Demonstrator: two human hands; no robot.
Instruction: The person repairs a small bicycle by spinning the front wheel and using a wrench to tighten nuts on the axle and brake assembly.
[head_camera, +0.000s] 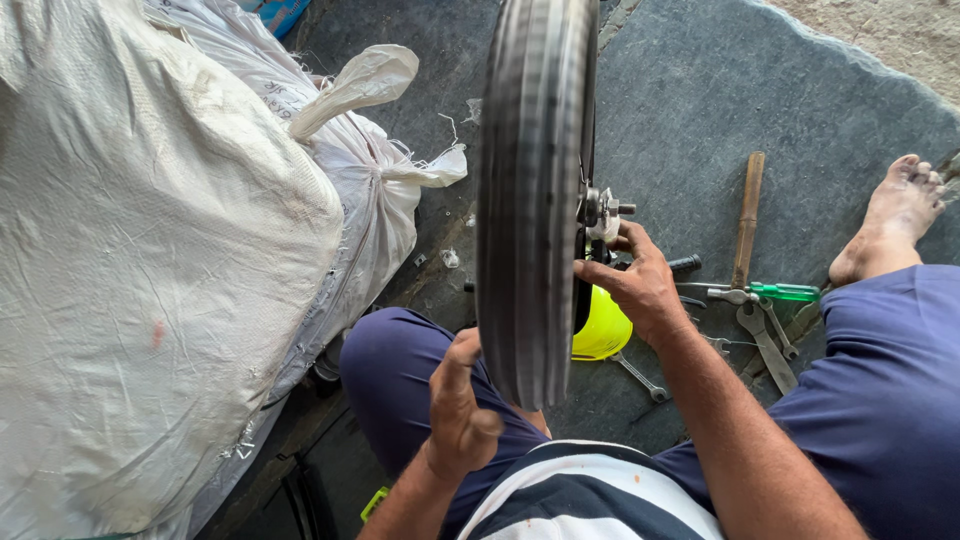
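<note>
A wheel (535, 190) stands upright on its edge between the person's knees, its black tyre tread facing the camera. The left hand (458, 405) rests against the near left side of the tyre, fingers loosely curled on the rubber, more steadying than clasping. The right hand (640, 285) reaches to the right side of the wheel at the hub (603, 212), fingers bent around the axle parts there; whether they pinch anything small cannot be told.

Just right of the wheel and under the right hand sits a yellow cup (603, 328). Farther right of the wheel, on the dark floor (690, 110), lie a wooden-handled hammer (747, 220), a green-handled screwdriver (785, 291) and several spanners (765, 345), one more spanner (640, 377) lying just beside the cup. A bare foot (890, 220) rests well right of the wheel. To the wheel's left lie large white woven sacks (170, 230), near but apart from it.
</note>
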